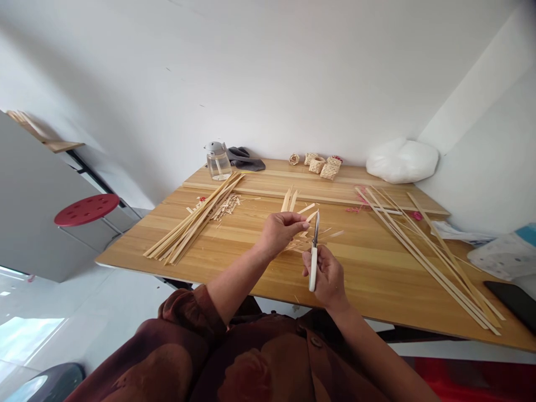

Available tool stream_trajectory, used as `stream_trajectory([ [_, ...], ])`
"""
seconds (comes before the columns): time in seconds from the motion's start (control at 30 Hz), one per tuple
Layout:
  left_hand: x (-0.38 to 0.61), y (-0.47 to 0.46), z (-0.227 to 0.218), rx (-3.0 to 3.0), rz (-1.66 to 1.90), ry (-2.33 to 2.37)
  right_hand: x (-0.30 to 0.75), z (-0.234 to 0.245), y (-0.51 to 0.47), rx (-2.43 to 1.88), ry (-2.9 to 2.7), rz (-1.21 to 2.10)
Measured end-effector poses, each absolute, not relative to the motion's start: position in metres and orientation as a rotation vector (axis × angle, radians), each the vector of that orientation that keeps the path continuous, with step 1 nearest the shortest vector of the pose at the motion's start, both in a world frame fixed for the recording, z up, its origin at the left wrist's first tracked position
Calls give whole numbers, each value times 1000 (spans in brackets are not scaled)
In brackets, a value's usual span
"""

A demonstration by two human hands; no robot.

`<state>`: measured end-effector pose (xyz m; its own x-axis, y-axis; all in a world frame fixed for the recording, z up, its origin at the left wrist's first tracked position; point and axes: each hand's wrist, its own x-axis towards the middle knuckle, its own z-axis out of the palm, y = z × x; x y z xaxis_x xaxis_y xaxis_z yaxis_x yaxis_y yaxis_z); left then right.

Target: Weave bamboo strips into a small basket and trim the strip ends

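Head view: right hand (329,276) wrapped tight around the white handle of scissors (314,251), blades up and closed, above the table (251,262) near its front edge. Left hand (280,231) just beside the blades, fingertips pinched together; what's between them is too small to tell. Cut strips (322,234) lie under and behind both hands. Long strips (196,220) bundled at left, more long strips (427,251) fanned at right. Along the back: jar (218,162), grey cloth (245,159), woven pieces (320,163), white bag (402,161). Red stool (86,209) off the left of the table.
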<state>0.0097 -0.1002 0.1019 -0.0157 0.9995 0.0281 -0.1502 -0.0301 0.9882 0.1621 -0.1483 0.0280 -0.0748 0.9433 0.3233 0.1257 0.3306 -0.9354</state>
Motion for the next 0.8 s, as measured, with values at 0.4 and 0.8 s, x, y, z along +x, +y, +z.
stream_trajectory([
  [0.4, 25, -102, 101, 964, 1387, 1017, 157, 23, -145, -1162, -1499, 834],
  [0.8, 24, -102, 101, 990, 1350, 1027, 157, 22, -145, -1232, -1534, 773],
])
